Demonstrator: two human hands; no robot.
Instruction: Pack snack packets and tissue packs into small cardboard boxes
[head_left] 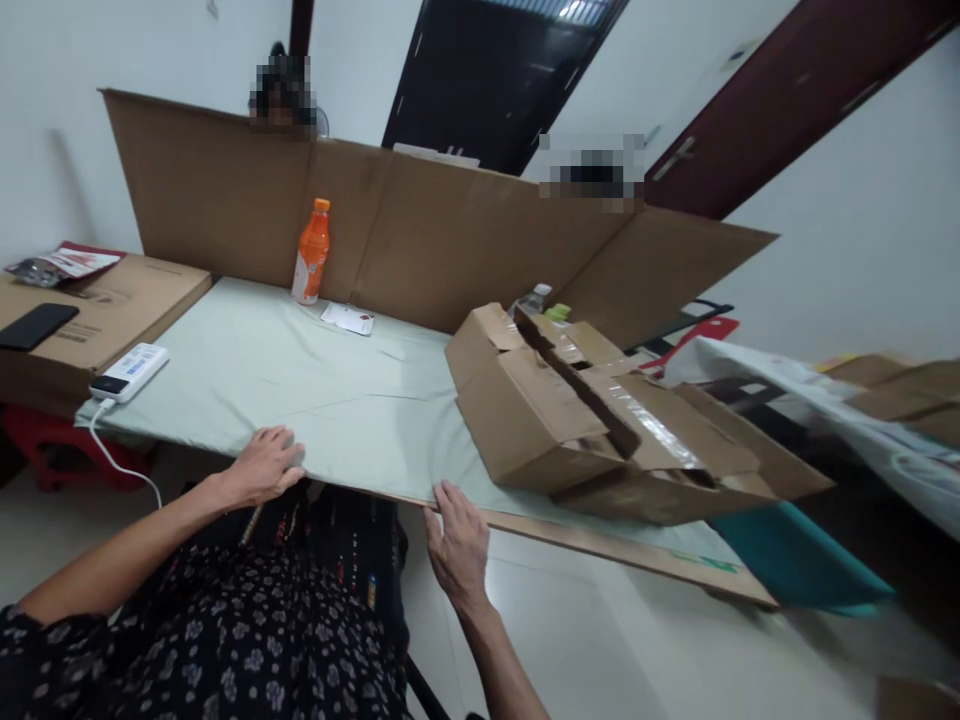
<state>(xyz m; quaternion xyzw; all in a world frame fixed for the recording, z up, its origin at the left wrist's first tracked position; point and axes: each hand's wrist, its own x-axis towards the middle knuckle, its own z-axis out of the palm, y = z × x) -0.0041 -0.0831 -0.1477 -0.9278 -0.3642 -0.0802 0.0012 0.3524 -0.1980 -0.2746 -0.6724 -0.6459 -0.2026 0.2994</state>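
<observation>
My left hand [266, 466] rests at the front edge of a table covered with a pale green cloth [352, 390]. Its fingers lie on the cloth and hold nothing. Farther right, my right hand [459, 545] lies over the same edge, with its fingertips on the cloth and its palm hanging just outside. Nothing is in it either. To the right of that hand stand open cardboard boxes [536, 415] with taped flaps; what they contain is hidden.
An orange drink bottle [311, 252] stands beside a white packet [348, 319] before a cardboard partition [442, 240]. At left are a cabled power bank [130, 372] and a phone [39, 326] on a carton [112, 310]. Blurred heads show beyond the partition.
</observation>
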